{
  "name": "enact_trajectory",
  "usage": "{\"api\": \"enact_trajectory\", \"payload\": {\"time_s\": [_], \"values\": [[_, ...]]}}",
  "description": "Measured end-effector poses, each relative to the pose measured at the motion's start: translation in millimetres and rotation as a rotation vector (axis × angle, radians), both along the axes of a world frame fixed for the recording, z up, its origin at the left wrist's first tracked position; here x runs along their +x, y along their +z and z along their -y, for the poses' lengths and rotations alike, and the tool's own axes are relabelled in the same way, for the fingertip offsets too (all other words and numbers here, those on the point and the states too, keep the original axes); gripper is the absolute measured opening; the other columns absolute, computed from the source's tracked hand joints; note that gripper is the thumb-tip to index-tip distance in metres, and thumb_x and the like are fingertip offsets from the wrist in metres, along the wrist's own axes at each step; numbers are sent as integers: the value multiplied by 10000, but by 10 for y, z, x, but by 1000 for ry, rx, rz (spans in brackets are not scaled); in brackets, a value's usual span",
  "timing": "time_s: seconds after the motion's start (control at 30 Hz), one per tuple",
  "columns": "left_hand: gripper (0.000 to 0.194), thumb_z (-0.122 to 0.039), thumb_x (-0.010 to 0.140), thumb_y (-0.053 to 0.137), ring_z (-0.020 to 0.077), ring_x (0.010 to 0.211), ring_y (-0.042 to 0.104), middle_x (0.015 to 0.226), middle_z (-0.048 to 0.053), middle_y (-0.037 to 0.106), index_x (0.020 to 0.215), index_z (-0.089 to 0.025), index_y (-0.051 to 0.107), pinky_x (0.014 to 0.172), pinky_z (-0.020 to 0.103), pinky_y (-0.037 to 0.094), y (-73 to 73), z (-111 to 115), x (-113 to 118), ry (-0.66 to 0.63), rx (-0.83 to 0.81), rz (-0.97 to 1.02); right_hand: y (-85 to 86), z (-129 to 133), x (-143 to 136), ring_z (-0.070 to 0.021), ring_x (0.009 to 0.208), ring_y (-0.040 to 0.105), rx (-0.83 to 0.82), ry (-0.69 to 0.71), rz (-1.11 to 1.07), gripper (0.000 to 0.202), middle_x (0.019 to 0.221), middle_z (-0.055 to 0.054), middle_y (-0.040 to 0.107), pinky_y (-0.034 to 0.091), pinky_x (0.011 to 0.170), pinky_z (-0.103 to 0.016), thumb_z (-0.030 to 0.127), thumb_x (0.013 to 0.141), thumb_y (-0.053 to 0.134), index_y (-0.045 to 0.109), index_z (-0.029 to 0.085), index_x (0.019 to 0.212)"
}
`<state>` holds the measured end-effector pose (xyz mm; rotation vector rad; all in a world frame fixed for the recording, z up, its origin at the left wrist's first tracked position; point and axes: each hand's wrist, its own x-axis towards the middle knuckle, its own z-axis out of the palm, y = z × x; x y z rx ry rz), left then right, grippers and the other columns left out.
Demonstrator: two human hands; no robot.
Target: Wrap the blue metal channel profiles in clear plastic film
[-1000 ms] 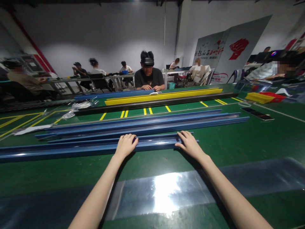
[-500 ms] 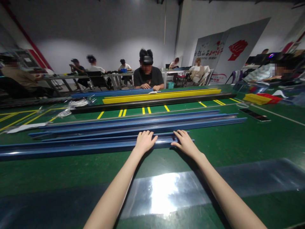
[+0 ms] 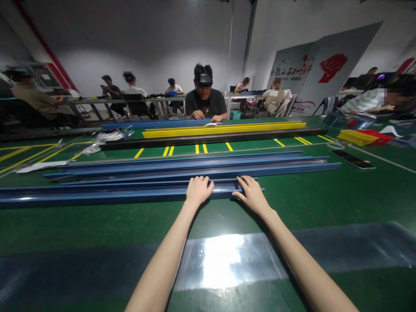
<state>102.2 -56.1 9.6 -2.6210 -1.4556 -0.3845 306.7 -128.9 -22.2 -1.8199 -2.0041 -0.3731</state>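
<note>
A long blue U-shaped channel strip (image 3: 107,195) lies across the green table in front of me, its right end near the middle of the view. My left hand (image 3: 198,190) rests over this strip from above, fingers bent across its far edge and palm on the near side. Close to the strip's right end, my right hand (image 3: 251,193) spans it, fingers over the far rim and thumb at the near edge. A short stretch of the channel shows between the two hands. The undersides of both hands are hidden.
Behind lie more blue channels (image 3: 286,167), a black strip (image 3: 182,140) and a yellow strip (image 3: 227,129). A clear plastic sheet (image 3: 325,247) lies nearest me. To the right are a phone (image 3: 352,159) and a yellow tray (image 3: 355,137). A co-worker (image 3: 205,102) sits opposite.
The camera view has shifted slightly, so the background sits a little further right. Both hands keep nearly the same place on the blue channel strip.
</note>
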Motion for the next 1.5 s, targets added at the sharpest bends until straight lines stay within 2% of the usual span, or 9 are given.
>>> {"api": "enact_trajectory", "payload": {"time_s": [0.17, 0.43, 0.57, 0.67, 0.77, 0.9, 1.1, 1.33, 1.5], "values": [[363, -341, 887, 292, 227, 909, 548, 942, 100, 637, 959, -159, 598, 786, 342, 351, -24, 5, 3, 24, 12, 8, -105, 72, -42, -281, 1248, 321, 49, -48, 45, 597, 1328, -169, 425, 318, 955, -418, 501, 851, 359, 424, 100, 1288], [345, -310, 885, 300, 208, 901, 550, 934, 76, 646, 954, -172, 609, 799, 322, 356, -38, 9, -11, 21, 43, 26, -67, 128, -30, -259, 1291, 266, -20, -42, 18, 558, 1377, -137, 374, 306, 976, -407, 460, 871, 336, 401, 125, 1311], [352, -305, 885, 301, 216, 904, 552, 941, 84, 645, 965, -162, 612, 800, 329, 360, -46, 8, -15, 8, 44, 39, 11, 196, -47, -259, 1293, 261, -60, 3, -74, 531, 1379, -152, 362, 286, 1003, -419, 430, 854, 396, 422, 125, 1289], [354, -304, 886, 300, 218, 898, 553, 939, 88, 644, 969, -159, 612, 798, 332, 361, -47, 3, -15, 5, 39, 41, 173, 324, -122, -230, 1233, 352, -90, 65, -237, 502, 1330, -145, 413, 311, 996, -401, 390, 842, 433, 415, 146, 1280], [351, -303, 887, 301, 217, 900, 551, 933, 88, 643, 968, -163, 612, 802, 332, 360, -45, 0, -18, 6, 35, 42, 384, 469, -265, -212, 1115, 445, -208, 200, -320, 369, 1130, -89, 559, 355, 946, -384, 364, 810, 502, 523, 202, 1140], [347, -301, 885, 304, 216, 899, 552, 929, 84, 644, 966, -168, 614, 805, 332, 363, -54, -3, -26, 1, 42, 41, 566, 598, -452, -196, 973, 502, -381, 232, -289, 225, 1005, -77, 586, 383, 851, -319, 338, 752, 586, 604, 176, 907], [348, -296, 881, 307, 218, 892, 558, 928, 88, 647, 974, -165, 616, 797, 333, 370, -62, -12, -29, -6, 51, 43, 573, 706, -537, -149, 717, 554, -833, 312, -274, 426, 812, -14, 629, 344, 574, -225, 507, 601, 670, 604, 210, 900], [358, -295, 884, 296, 215, 907, 559, 946, 84, 648, 986, -163, 612, 806, 329, 373, -57, -9, -35, -3, 56, 29, 539, 740, -617, -187, 761, 585, -851, 310, 2, 329, 842, -75, 653, 297, 543, -246, 453, 640, 663, 664, 181, 825], [362, -294, 886, 290, 218, 917, 560, 959, 85, 647, 1008, -160, 604, 816, 332, 372, -39, -3, -37, 5, 35, 21, 458, 717, -619, -183, 775, 598, -864, 359, 3, 281, 851, -76, 667, 311, 547, -241, 408, 638, 674, 691, 188, 813]]}}
